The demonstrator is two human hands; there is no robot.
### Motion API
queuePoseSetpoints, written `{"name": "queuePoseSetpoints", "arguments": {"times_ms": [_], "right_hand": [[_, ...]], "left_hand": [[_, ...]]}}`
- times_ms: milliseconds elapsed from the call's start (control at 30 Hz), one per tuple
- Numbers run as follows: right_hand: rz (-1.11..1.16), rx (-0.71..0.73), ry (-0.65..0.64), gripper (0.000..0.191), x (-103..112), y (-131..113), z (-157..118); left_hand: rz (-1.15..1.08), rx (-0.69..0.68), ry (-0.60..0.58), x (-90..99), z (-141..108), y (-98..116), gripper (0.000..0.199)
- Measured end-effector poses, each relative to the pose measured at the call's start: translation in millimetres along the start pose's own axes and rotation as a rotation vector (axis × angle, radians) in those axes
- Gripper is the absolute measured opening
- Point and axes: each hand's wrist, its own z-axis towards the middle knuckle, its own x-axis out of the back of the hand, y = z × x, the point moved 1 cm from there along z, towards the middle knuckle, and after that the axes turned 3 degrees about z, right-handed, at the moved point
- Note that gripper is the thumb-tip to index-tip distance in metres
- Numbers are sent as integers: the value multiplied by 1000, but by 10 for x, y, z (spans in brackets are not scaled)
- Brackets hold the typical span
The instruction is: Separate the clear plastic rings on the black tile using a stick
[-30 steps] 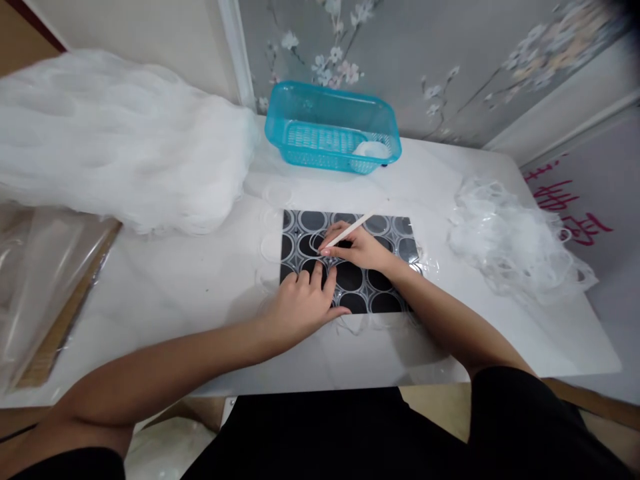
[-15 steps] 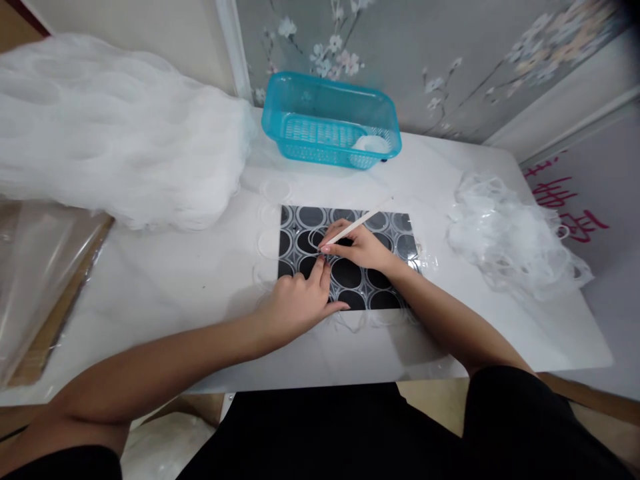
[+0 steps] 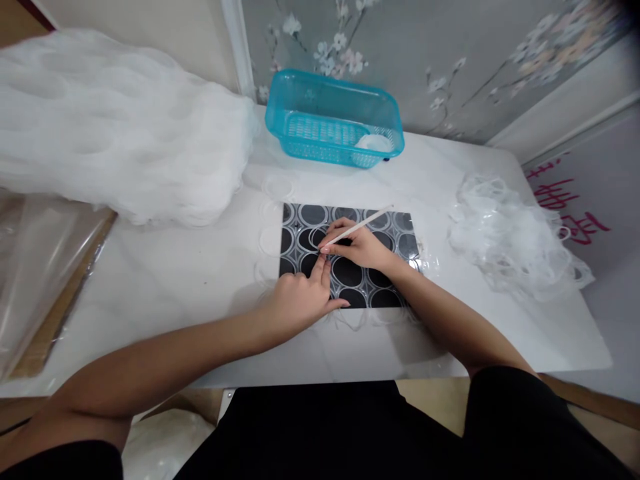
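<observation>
A black rectangular sheet (image 3: pixel 347 271) lies on the table under clear film patterned with pale rings. My right hand (image 3: pixel 361 248) pinches a slim white stick (image 3: pixel 367 219) like a pen, its lower end down at the sheet. What tips that end is too small to make out. Close by, my left hand (image 3: pixel 303 297) rests on the sheet's lower left part. Its index and middle fingers stretch toward the stick's lower end, and its thumb is spread to the right. Thin clear film with ring shapes extends past the sheet's edges.
Behind the sheet stands a blue plastic basket (image 3: pixel 333 155) with something white inside. A large white heap of thin film (image 3: pixel 125 127) fills the back left. Loose clear ring scraps (image 3: pixel 515 233) pile up at right. Plastic-covered cardboard (image 3: pixel 60 300) lies at left on the white table (image 3: pixel 165 287).
The upper end of the white stick has dipped slightly toward the sheet. Both hands stay at nearly the same spot. The camera view has shifted a little.
</observation>
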Motion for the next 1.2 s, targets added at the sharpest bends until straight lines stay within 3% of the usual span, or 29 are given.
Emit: {"name": "queuePoseSetpoints", "arguments": {"times_ms": [167, 367, 600, 700, 767, 867, 933, 1033, 1133, 1200], "right_hand": [[-6, -14, 6, 9, -5, -8, 7], [-101, 84, 40, 9, -10, -24, -4], [-594, 380, -36, 21, -96, -97, -172], [-687, 400, -13, 19, -10, -52, -12], [-681, 329, 128, 18, 192, 33, 252], [-528, 149, 557, 28, 574, 153, 721], [-417, 120, 677, 36, 666, 148, 935], [-334, 163, 570, 24, 416, -2, 963], [-220, 151, 358, 12, -10, -177, 746], [-107, 88, 302, 12, -168, -246, 595]], "left_hand": [[1, -17, -2, 16, 6, -4, 83], [-1, -23, -26, 64, 31, -10, 84], [-81, -31, -47, 24, 56, -43, 88], [-85, -53, -40, -1, 86, -37, 89], [-89, -61, -40, -18, 105, -34, 90], [-83, -70, -37, -16, 88, -31, 88], [-66, -97, -1, 23, 31, -25, 85], [-53, -109, 73, 135, -70, -29, 81], [-71, 3, 79, 237, -80, -104, 85], [-79, 69, 47, 250, -21, -189, 88]]}}
